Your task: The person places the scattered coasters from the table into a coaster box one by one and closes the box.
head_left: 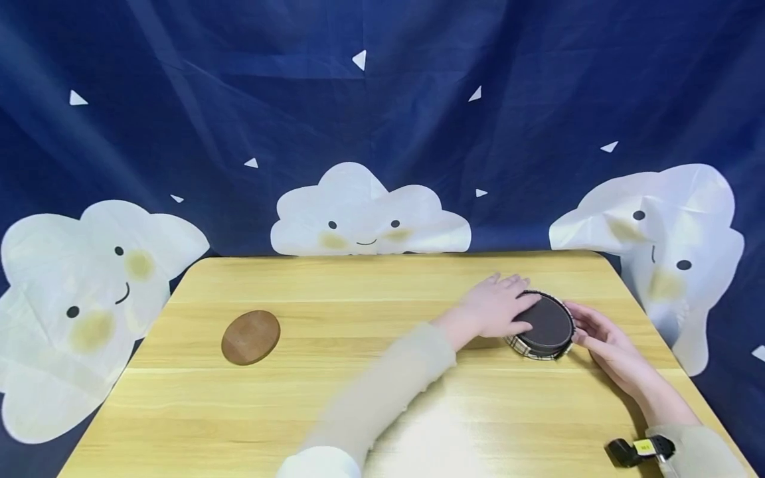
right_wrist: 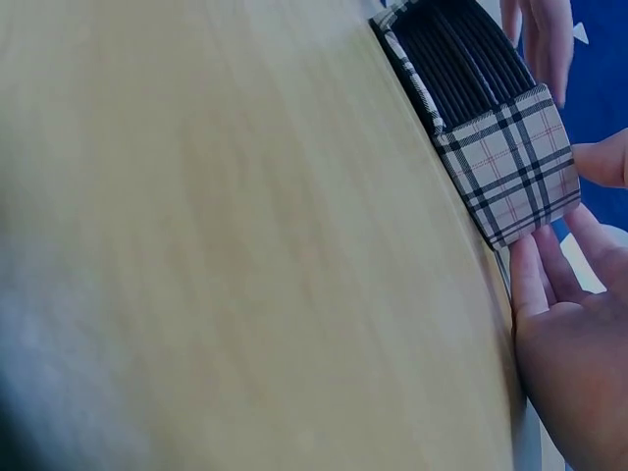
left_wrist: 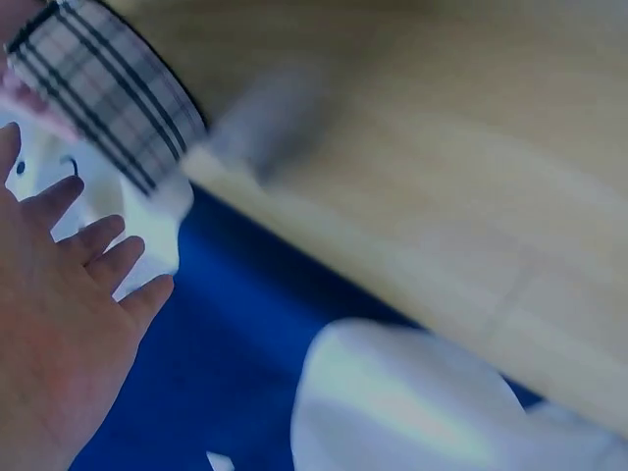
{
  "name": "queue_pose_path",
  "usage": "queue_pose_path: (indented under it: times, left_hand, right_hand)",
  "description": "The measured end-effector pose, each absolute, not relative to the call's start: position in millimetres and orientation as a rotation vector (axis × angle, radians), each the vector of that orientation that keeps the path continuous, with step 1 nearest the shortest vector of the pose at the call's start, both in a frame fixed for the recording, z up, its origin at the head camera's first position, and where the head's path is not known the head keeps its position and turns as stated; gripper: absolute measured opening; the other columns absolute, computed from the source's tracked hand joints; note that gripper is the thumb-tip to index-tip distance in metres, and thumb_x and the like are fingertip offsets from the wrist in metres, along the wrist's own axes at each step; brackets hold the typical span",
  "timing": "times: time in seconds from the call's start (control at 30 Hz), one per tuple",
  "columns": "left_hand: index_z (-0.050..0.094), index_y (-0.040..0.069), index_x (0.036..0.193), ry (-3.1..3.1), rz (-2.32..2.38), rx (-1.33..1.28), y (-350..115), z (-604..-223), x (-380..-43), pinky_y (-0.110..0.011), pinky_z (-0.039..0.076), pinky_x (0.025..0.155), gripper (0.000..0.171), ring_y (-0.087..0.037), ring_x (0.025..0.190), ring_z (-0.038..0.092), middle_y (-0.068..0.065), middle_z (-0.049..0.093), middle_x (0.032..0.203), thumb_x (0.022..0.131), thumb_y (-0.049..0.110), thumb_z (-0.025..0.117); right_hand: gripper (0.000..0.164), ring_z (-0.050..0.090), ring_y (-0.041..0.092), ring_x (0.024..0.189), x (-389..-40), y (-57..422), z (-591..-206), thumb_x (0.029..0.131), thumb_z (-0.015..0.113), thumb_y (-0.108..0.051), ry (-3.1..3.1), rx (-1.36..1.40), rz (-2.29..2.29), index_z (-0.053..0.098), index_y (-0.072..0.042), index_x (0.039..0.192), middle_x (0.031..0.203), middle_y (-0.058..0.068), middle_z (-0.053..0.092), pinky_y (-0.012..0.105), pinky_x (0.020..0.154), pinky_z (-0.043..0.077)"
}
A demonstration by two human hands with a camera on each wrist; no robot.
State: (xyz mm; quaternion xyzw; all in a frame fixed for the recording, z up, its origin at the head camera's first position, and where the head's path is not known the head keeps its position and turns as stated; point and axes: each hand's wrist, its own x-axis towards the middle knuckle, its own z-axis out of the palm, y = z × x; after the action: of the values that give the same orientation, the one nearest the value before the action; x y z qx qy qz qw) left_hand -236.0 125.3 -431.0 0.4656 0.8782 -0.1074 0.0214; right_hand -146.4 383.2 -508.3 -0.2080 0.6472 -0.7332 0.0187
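A round coaster holder [head_left: 540, 348], covered in plaid with dark edging, stands on the right part of the table. Several black coasters [right_wrist: 453, 59] are stacked in it; a dark round top [head_left: 546, 322] shows from above. My left hand [head_left: 499, 309] reaches over the holder's left side, its fingers extended and the thumb over the dark top. The left wrist view shows that hand [left_wrist: 64, 294] with spread fingers beside the plaid wall. On the right side, my right hand [head_left: 609, 345] holds the holder's wall between thumb and fingers [right_wrist: 530, 275].
A flat round brown disc [head_left: 251, 337] lies on the left part of the wooden table [head_left: 269, 405]. Behind the table hangs a dark blue cloth [head_left: 299, 119] with white clouds. A small black device [head_left: 639, 450] sits at the right wrist.
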Motion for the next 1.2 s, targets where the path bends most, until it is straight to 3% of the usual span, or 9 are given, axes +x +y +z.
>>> queue_pose_path:
  times: [0.43, 0.8, 1.2]
  left_hand:
    - [0.034, 0.023, 0.168, 2.817, -0.143, 1.38, 4, -414, -255, -0.049, 0.01, 0.135, 0.065, -0.028, 0.167, 0.014, -0.01, 0.018, 0.178, 0.111, 0.053, 0.045]
    - [0.04, 0.014, 0.164, 2.952, -0.034, 1.273, -99, -407, -241, -0.056, 0.016, 0.133, 0.066, -0.036, 0.164, 0.023, -0.018, 0.026, 0.175, 0.11, 0.051, 0.048]
    - [0.048, 0.01, 0.159, 3.098, 0.007, 1.053, -187, -411, -219, -0.061, 0.026, 0.128, 0.07, -0.041, 0.158, 0.035, -0.022, 0.036, 0.17, 0.101, 0.043, 0.068]
  right_hand:
    - [0.062, 0.063, 0.002, 0.124, -144, 383, -510, 0.101, 0.037, 0.022, 1.972, -0.666, -2.3, 0.053, -0.009, 0.152, 0.143, -0.007, 0.066, 0.014, 0.101, 0.049]
    - [0.063, 0.063, 0.001, 0.124, -145, 382, -509, 0.1, 0.036, 0.022, 1.992, -0.663, -2.291, 0.053, -0.009, 0.152, 0.143, -0.008, 0.065, 0.013, 0.1, 0.049]
    - [0.063, 0.063, 0.002, 0.124, -145, 383, -510, 0.1, 0.037, 0.022, 2.01, -0.649, -2.285, 0.053, -0.01, 0.152, 0.143, -0.008, 0.066, 0.013, 0.1, 0.049]
